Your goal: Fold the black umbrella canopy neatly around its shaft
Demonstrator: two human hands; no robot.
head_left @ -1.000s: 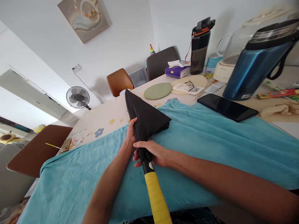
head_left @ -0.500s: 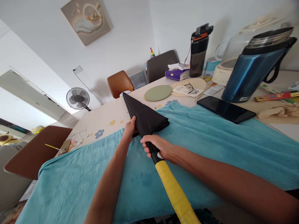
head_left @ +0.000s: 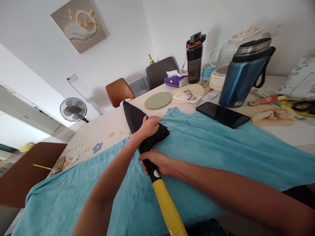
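cloth (head_left: 209, 150) over near side of tabletop (head_left: 98, 125) | umbrella (head_left: 135, 116) over cloth, tip past its far edge | phone (head_left: 222, 114) right of umbrella, at cloth's far edge | flask (head_left: 242, 77) behind phone | kettle (head_left: 224, 52) behind flask | bottle (head_left: 194, 64) left of kettle | tissue pack (head_left: 176, 81) left of bottle

The left hand (head_left: 150, 127) covers part of the black umbrella (head_left: 133, 116), whose neck (head_left: 148, 166) partly hides the right hand (head_left: 159, 161). The bottom edge cuts off the yellow handle (head_left: 167, 206), the left edge a brown chair (head_left: 29, 167), the right edge a printed package (head_left: 299, 80). The blue tumbler (head_left: 242, 77) hides part of the glass kettle (head_left: 225, 52), and the paper slip's (head_left: 211, 95) print is too small to read
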